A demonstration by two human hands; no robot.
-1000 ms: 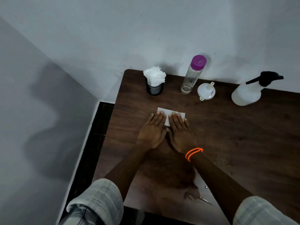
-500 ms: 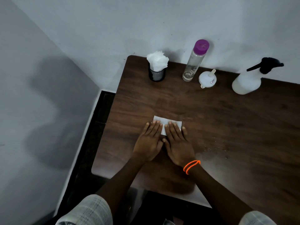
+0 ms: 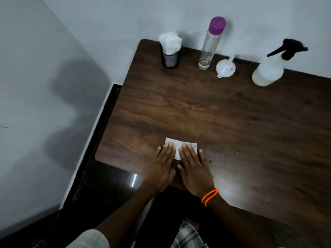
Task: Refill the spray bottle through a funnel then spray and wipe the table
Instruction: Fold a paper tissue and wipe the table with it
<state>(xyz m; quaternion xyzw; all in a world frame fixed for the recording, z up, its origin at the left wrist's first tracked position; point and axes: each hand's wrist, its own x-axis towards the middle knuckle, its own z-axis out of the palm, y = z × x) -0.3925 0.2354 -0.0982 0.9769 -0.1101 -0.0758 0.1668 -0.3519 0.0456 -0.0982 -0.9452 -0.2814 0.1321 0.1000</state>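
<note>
A folded white tissue [image 3: 179, 143] lies on the dark wooden table [image 3: 223, 111] near its front edge. My left hand [image 3: 162, 167] and my right hand [image 3: 194, 169] lie flat side by side on it, fingers together, pressing it down; only its far strip shows. The white spray bottle [image 3: 268, 73] with a black trigger head stands at the back right. A white funnel [image 3: 225, 68] lies upside down to its left. A clear bottle [image 3: 209, 47] with a purple cap stands beside the funnel, almost empty.
A black mesh cup [image 3: 170, 59] stuffed with white tissues stands at the back left corner. Small droplets [image 3: 217, 150] dot the table right of my hands. White walls close in behind and to the left; a dark floor gap runs along the table's left edge.
Both hands have slid the tissue across the table toward the front edge. The view has tilted, so the items at the back sit higher in frame.
</note>
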